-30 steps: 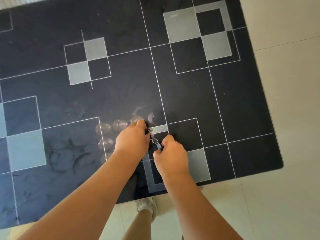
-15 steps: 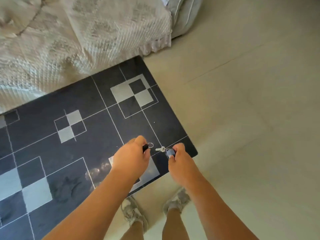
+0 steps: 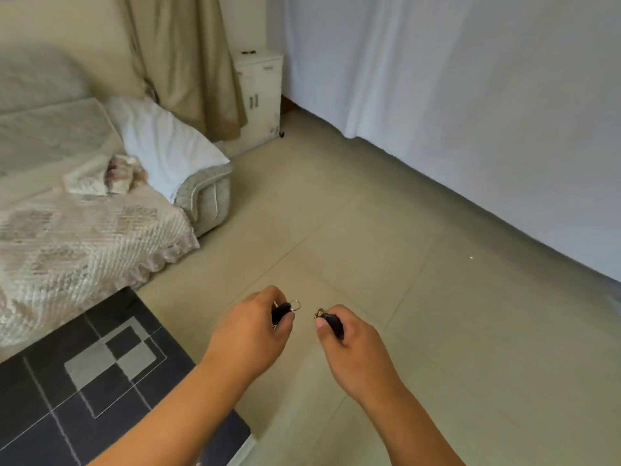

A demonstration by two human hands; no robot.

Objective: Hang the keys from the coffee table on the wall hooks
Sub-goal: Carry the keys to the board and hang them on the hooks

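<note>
Beige tiled floor [image 3: 386,213], patterned coffee table [image 3: 67,415] lower left, left hand [image 3: 250,334] gripping black key [image 3: 280,312], right hand [image 3: 353,348] gripping another key [image 3: 332,326]

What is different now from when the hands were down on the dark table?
Both hands came up off the dark checked coffee table and now hover over the beige tiled floor, farther apart. The view swung up from the tabletop to the room. Unchanged: the left hand keeps its grip on the black key with a silver ring, the right hand on the dark blue-headed key.

Beige tile floor [image 3: 420,297], covered sofa [image 3: 84,230].
</note>
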